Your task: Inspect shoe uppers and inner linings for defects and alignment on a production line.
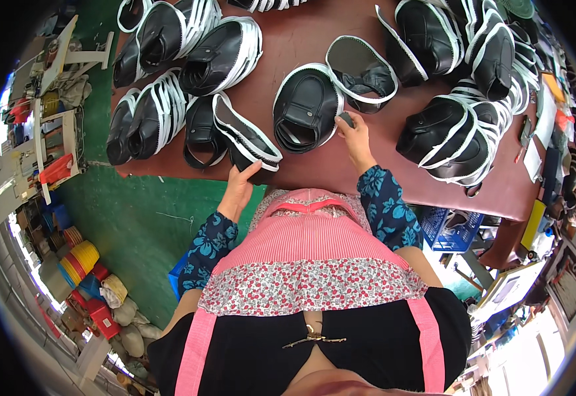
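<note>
Reaching forward over the bench (pixel 367 178), left hand (pixel 238 188) grips 1 black shoe upper (pixel 245 135); right hand (pixel 355 135) pinches a small dark tool (pixel 346 119).

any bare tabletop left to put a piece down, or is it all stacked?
Bare strip of table along the near edge, between the right hand and the right pile of black uppers. A second patch lies mid-table behind the centre upper. Crowded: left stacks by the left hand, and the far right.

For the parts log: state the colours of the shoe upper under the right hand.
Black with white edging, clearest in the head view.
</note>
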A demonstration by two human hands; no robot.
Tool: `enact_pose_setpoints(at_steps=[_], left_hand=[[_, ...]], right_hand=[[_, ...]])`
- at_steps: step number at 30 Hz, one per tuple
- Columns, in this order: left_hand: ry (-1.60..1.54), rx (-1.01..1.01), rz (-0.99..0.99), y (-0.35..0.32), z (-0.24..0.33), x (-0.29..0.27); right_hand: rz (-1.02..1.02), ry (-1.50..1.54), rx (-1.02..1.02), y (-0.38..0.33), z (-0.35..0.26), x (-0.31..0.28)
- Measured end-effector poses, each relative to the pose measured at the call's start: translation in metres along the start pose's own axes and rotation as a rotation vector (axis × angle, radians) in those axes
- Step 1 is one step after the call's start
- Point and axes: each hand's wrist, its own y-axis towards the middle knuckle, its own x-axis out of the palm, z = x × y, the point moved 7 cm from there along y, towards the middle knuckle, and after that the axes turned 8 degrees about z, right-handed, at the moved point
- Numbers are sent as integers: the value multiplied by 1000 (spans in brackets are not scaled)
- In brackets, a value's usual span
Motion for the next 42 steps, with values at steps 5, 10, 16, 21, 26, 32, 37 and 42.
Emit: enact_pose_setpoints(at_steps=[5, 10, 16, 21, 26, 32, 37, 42], left_hand=[[178, 178, -7, -10, 1, 16], [739, 546, 17, -25, 6, 63], [446, 390, 78, -3, -14, 43], [-36, 87, 53, 14, -5, -5], [65, 83, 45, 12, -5, -18], [576, 475, 49, -31, 29, 48], [1209, 1285, 34, -70, 124, 84], [2130, 1088, 123, 58, 212, 25]], right_hand=[[-63, -29, -2, 2, -8, 5], [-115, -46, -57, -11, -23, 11], [-428, 80, -172, -72, -74, 48], [69, -61, -38, -11, -11, -12], [-32, -65, 40, 2, -2, -1], [-83, 14, 42, -4, -10, 8], [-124, -20, 100, -7, 4, 2], [-129, -58, 160, -9, 10, 5]])
